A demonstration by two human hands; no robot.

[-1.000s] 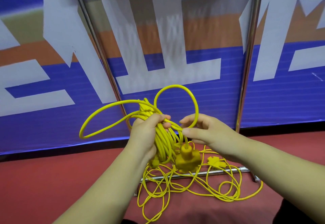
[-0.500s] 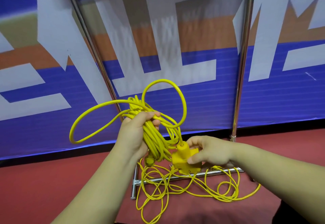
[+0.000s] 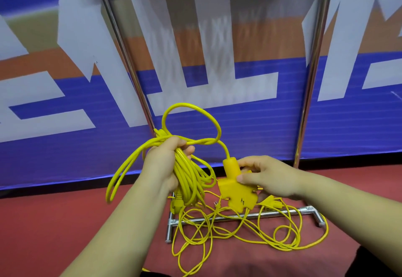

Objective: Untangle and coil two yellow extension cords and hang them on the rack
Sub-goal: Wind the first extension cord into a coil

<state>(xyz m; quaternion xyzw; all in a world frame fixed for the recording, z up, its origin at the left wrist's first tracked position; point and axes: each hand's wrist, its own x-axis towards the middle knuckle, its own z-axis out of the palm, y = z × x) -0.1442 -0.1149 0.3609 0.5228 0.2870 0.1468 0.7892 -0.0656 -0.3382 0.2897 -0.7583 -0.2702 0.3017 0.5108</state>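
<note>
Socket block [image 3: 237, 189] (black lightning-bolt mark) pinched by right hand [image 3: 268, 176].

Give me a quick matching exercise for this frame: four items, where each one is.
Items:
1. thick cord bundle
2. socket block
3. thin cord
4. rack base bar

Places:
A. loose tangle on the red floor
B. gripped in the left hand
C. flat on the floor under the tangle
D. held by the right hand

Pairs: 1-B, 2-D, 3-A, 4-C
</note>
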